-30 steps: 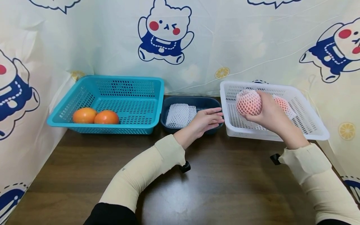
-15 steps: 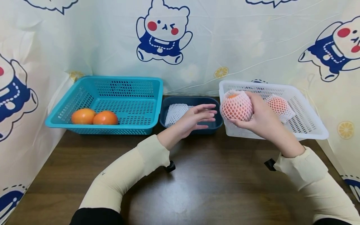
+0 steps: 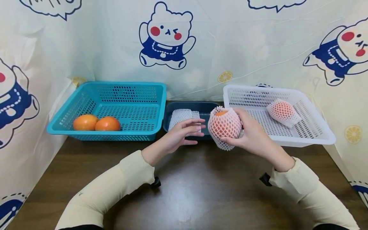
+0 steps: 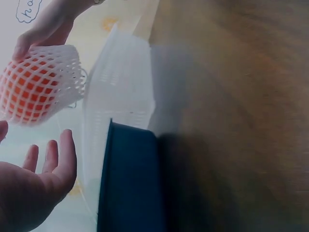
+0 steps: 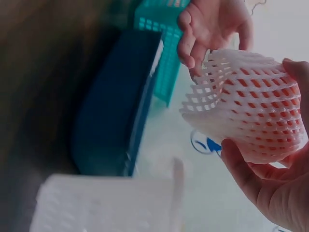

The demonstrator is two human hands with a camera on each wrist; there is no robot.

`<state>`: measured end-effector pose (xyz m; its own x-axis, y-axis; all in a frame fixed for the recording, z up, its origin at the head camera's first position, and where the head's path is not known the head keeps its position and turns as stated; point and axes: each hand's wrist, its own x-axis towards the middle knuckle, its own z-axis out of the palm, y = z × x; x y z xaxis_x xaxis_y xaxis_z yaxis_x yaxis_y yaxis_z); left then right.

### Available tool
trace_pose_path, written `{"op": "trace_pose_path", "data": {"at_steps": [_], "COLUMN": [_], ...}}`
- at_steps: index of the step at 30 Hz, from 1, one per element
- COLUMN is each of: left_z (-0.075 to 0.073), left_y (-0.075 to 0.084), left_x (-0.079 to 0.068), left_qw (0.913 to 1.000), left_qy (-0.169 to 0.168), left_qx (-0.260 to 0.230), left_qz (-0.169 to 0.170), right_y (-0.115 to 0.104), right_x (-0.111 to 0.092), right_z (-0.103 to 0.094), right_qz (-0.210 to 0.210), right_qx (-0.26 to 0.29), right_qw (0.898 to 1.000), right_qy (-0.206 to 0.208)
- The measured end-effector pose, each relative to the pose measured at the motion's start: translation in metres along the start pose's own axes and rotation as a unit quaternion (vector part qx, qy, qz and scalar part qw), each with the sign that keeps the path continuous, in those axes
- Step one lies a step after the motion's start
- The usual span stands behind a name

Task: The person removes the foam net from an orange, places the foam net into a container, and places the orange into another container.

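Note:
My right hand [image 3: 253, 134] holds a round orange fruit in a white foam net [image 3: 224, 127], lifted in front of the dark blue bin. Thumb and fingers curl around the netted fruit; the net's loose open end hangs past it in the right wrist view. To its left, my left hand [image 3: 181, 134] is held in the air with fingers spread and nothing in it, apart from the net. Another netted fruit [image 3: 283, 111] lies in the white basket [image 3: 310, 137]. Two bare orange fruits [image 3: 96, 123] sit in the teal basket [image 3: 138, 131].
Between the baskets stands the dark blue bin [image 3: 205, 107], with white foam nets [image 3: 184, 115] inside on its left. All three containers line the back of the brown wooden table [image 3: 184, 191]. A printed cloth [image 3: 115, 41] hangs behind and at both sides.
My right hand has lifted the netted fruit out of the white basket and brought it left and nearer to me. My left hand has drawn back leftward from over the blue bin.

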<state>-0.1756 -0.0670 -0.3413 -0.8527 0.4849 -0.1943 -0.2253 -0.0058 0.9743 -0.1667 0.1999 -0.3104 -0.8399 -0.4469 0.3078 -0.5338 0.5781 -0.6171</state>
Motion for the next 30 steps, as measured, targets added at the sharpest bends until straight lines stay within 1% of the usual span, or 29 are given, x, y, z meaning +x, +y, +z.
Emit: {"op": "trace_pose_path", "data": {"at_steps": [3, 8, 12, 16, 18, 23, 25, 30], "left_z": [-0.003, -0.007, -0.009, -0.009, -0.008, -0.005, -0.004, -0.004], "left_y": [-0.006, -0.015, -0.023, -0.03, -0.033, -0.04, -0.042, -0.049], "left_x": [-0.007, -0.015, -0.019, -0.022, -0.024, -0.029, -0.031, -0.032], "left_qw": [1.0, 1.0, 0.9997, 0.9993, 0.9994, 0.9988, 0.9983, 0.9954], "left_qy": [-0.004, 0.005, 0.019, 0.024, 0.022, 0.023, 0.023, 0.034], "left_qx": [-0.004, 0.003, 0.017, 0.028, 0.025, 0.021, 0.03, 0.069], "left_qz": [-0.008, -0.003, -0.002, -0.003, 0.007, 0.037, 0.046, 0.058], "right_y": [0.001, 0.006, 0.011, 0.015, 0.016, 0.017, 0.017, 0.019], "right_x": [-0.002, -0.004, -0.008, -0.014, -0.017, -0.022, -0.023, -0.024], "right_z": [0.011, 0.033, 0.054, 0.073, 0.082, 0.097, 0.1, 0.103], "right_qz": [0.021, 0.045, 0.05, 0.043, 0.036, 0.016, 0.008, 0.0], "right_qx": [0.045, 0.123, 0.169, 0.196, 0.207, 0.211, 0.203, 0.186], "right_qw": [0.999, 0.99, 0.983, 0.978, 0.976, 0.975, 0.976, 0.979], "right_qy": [-0.02, -0.053, -0.056, -0.057, -0.06, -0.071, -0.073, -0.082]}}
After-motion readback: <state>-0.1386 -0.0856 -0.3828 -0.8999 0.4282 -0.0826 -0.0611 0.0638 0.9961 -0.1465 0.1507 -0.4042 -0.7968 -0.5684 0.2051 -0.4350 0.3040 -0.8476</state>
